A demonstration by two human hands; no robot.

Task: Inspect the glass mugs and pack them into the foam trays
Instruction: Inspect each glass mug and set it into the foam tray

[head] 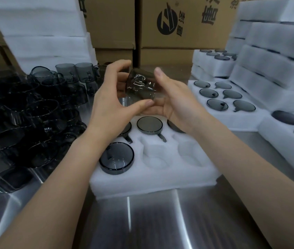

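Hands: our left hand (110, 99) and right hand (176, 103) both grip one tilted mug (140, 85).
Room: open tray (160, 182) pockets below our right wrist.

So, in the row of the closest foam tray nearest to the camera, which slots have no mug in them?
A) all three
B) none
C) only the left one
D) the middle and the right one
D: in the foam tray a packed mug fills the left place, while the middle slot and the right slot show only bare foam; the left hand and right hand grip the inspected mug above.
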